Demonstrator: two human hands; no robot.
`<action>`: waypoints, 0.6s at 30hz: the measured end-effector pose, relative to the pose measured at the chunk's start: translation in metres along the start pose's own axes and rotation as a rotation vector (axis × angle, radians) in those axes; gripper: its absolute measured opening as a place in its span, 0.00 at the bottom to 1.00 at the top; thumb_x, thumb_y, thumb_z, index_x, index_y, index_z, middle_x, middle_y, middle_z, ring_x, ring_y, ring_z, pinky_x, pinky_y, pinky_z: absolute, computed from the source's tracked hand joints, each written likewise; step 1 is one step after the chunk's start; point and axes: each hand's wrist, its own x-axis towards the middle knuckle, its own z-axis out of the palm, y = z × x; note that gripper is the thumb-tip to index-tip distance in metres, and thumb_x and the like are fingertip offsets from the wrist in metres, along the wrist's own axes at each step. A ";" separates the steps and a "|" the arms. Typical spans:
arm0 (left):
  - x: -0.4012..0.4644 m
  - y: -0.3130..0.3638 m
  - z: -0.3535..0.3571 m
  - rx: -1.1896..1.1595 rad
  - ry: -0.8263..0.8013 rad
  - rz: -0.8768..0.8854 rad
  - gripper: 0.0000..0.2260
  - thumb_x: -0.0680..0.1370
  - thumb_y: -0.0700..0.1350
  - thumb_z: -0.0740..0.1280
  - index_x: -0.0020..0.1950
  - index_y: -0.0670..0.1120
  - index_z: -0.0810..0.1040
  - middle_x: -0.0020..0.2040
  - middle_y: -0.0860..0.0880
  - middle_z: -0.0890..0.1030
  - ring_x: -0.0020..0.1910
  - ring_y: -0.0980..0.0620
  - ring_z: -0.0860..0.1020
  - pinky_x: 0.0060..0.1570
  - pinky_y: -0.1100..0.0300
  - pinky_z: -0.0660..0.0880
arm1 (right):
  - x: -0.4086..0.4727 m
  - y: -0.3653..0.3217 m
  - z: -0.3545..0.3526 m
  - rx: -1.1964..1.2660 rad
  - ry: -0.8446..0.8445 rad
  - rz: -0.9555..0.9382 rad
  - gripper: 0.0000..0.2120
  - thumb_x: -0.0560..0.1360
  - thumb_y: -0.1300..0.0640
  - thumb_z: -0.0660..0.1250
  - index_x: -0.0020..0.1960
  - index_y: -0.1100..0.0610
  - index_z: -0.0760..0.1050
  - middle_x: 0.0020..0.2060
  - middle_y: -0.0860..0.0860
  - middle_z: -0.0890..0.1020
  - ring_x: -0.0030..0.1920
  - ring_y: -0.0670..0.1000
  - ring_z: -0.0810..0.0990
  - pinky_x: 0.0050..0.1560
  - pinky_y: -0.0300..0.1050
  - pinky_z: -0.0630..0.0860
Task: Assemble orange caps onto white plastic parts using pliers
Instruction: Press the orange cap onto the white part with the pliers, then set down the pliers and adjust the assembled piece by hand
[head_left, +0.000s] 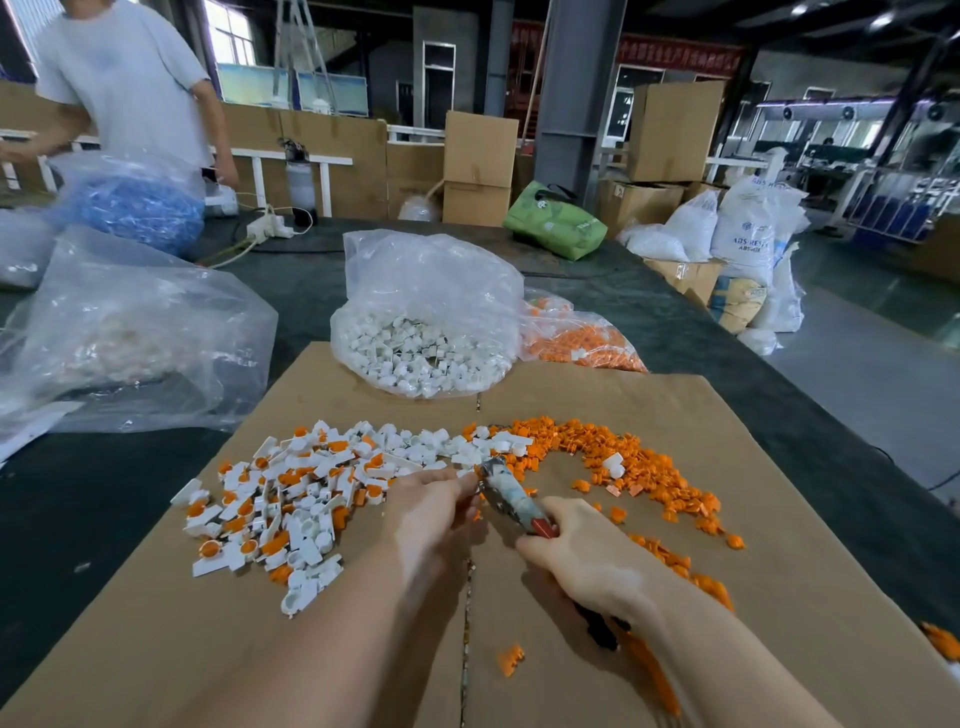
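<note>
A dark table (675, 322) carries a flat cardboard sheet (779, 519). At the sheet's far edge stand a clear bag of white plastic parts (423, 348) and, just right of it, a bag of orange caps (576, 340). On the sheet, assembled pieces (280, 504) lie left and loose caps (649, 462) lie right. The right hand (582, 556) is wrapped around the handles of the pliers (506, 491). The left hand (431, 504) pinches a small piece at the pliers' tip; the piece itself is too hidden to tell.
</note>
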 end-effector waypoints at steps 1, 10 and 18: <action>0.000 -0.001 0.000 0.001 0.004 0.002 0.03 0.75 0.32 0.67 0.42 0.37 0.76 0.29 0.43 0.77 0.27 0.52 0.73 0.24 0.66 0.73 | 0.000 0.002 0.002 -0.009 0.019 -0.010 0.08 0.77 0.52 0.62 0.41 0.52 0.67 0.34 0.48 0.72 0.31 0.47 0.70 0.33 0.39 0.65; -0.002 -0.010 -0.012 0.193 0.009 0.153 0.08 0.76 0.34 0.67 0.36 0.38 0.75 0.29 0.45 0.75 0.29 0.51 0.72 0.32 0.62 0.72 | 0.004 0.021 -0.002 -0.161 0.314 0.081 0.19 0.70 0.38 0.67 0.49 0.52 0.71 0.45 0.48 0.76 0.45 0.49 0.74 0.43 0.43 0.72; -0.005 -0.024 -0.012 0.621 -0.031 0.368 0.06 0.78 0.43 0.66 0.51 0.51 0.81 0.49 0.55 0.80 0.52 0.56 0.76 0.55 0.62 0.72 | 0.019 0.046 0.002 -0.677 0.424 0.227 0.31 0.72 0.31 0.58 0.67 0.51 0.65 0.63 0.50 0.70 0.65 0.53 0.66 0.63 0.51 0.65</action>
